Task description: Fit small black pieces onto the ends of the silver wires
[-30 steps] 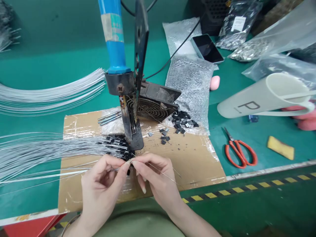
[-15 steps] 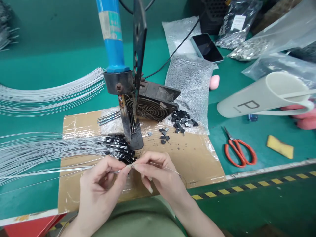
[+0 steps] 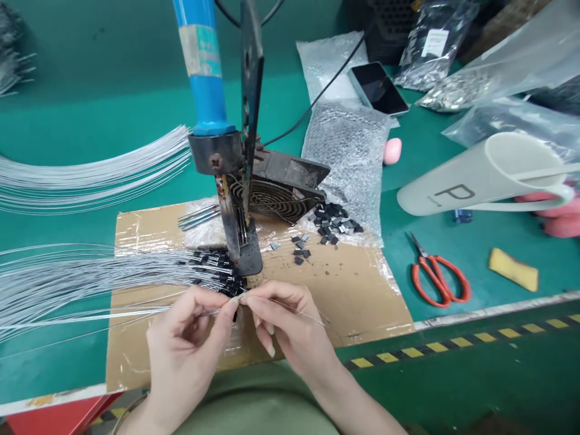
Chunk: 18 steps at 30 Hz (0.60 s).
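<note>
My left hand (image 3: pixel 188 338) and my right hand (image 3: pixel 283 323) meet fingertip to fingertip over a taped cardboard sheet (image 3: pixel 362 290). Between them they pinch a thin white wire (image 3: pixel 136 314) with a small black part (image 3: pixel 235 314) at its end. The wire runs off to the left. A fine strand trails right past my right hand. Just behind my fingers stands a soldering iron with a blue handle (image 3: pixel 202 66) clamped in a black metal stand (image 3: pixel 247 248). Finished black-tipped wires (image 3: pixel 90 272) fan out to the left.
Loose black parts (image 3: pixel 333 219) lie beside a small fan (image 3: pixel 276 193). Bubble wrap (image 3: pixel 348 151), a phone (image 3: pixel 378 87), red scissors (image 3: pixel 435 275), a yellow sponge (image 3: pixel 514 269), a white tube (image 3: pixel 484 175) and plastic bags sit to the right. Another wire bundle (image 3: pixel 90 175) lies at left.
Both hands stay at the same spot, with only small finger shifts on the wire. The view has drifted slightly.
</note>
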Each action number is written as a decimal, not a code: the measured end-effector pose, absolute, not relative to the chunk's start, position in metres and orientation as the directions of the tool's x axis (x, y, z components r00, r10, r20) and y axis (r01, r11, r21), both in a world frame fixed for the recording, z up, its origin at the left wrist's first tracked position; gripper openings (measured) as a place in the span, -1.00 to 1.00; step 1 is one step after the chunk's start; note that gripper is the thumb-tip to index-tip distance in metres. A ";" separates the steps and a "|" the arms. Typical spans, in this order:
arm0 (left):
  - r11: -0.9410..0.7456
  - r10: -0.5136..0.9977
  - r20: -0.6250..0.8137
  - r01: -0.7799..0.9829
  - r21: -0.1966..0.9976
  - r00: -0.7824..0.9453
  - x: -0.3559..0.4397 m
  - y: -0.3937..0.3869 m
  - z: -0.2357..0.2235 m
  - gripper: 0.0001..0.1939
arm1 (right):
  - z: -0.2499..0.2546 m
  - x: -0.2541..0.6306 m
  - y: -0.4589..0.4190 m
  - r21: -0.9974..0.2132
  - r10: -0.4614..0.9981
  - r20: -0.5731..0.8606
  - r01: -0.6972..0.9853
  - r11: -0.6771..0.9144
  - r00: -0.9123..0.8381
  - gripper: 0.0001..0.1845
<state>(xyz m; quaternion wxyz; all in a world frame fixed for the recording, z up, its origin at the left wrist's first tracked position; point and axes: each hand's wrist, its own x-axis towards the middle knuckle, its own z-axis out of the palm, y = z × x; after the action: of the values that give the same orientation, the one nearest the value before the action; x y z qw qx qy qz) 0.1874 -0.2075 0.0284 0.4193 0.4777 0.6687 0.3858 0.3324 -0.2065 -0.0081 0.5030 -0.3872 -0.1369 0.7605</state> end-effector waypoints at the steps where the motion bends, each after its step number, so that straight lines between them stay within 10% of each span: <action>1: 0.244 0.962 -0.188 0.316 0.917 -0.196 0.187 -0.208 0.028 -0.85 | -0.008 0.331 -0.207 -0.592 0.870 -0.457 -0.667 -0.453 -0.185 -0.81; 18: 0.186 0.975 -0.126 0.361 0.914 -0.183 0.184 -0.212 0.021 -0.89 | -0.010 0.332 -0.206 -0.623 0.878 -0.444 -0.641 -0.448 -0.182 -0.79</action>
<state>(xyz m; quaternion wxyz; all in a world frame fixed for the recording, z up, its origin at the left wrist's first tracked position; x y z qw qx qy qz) 0.1842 -0.2124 0.0211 0.3927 0.5042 0.6625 0.3907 0.3318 -0.2063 -0.0104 0.5036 -0.3942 -0.1498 0.7541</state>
